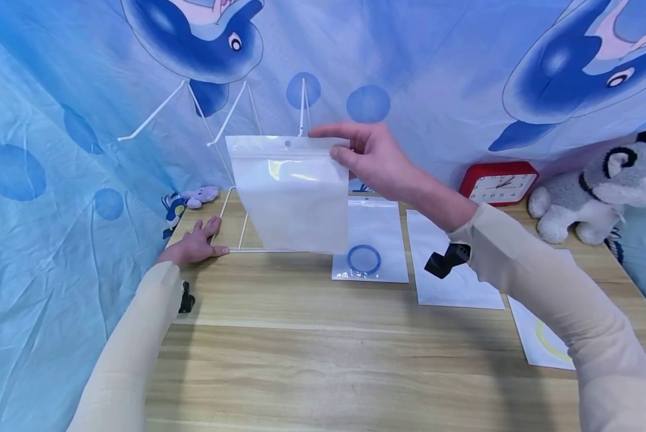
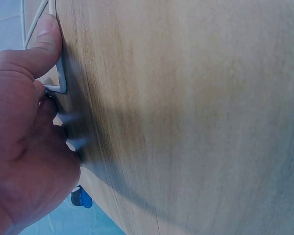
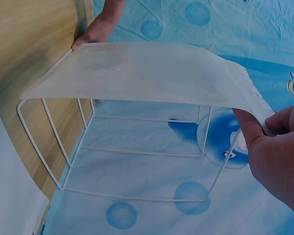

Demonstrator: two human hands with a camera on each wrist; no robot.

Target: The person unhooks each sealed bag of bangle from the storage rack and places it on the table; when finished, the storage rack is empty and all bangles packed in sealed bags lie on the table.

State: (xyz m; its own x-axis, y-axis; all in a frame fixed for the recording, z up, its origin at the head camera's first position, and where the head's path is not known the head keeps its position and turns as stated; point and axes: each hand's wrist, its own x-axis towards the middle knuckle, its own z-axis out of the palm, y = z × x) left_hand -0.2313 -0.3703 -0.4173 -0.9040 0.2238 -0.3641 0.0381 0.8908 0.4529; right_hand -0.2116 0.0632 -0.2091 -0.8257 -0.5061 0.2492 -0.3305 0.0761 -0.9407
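My right hand [image 1: 379,159] pinches the top right corner of a white zip bag [image 1: 296,198] with a hang hole, thumb in front and index finger stretched along the top edge. The bag hangs before a white wire rack [image 1: 228,123] with three upward prongs, one tip right by the bag's top edge. In the right wrist view the bag [image 3: 137,73] overlaps the rack's wires [image 3: 137,152]. My left hand [image 1: 195,241] rests on the rack's front left base corner, fingers spread. In the left wrist view its thumb [image 2: 46,41] lies along the base wire.
Right of the rack lie a bag with a blue ring [image 1: 376,216], another white bag [image 1: 430,282] and one with a yellow ring [image 1: 533,342]. Behind stand a red clock [image 1: 503,183] and a grey plush dog [image 1: 598,186]. A small purple toy [image 1: 201,195] sits back left.
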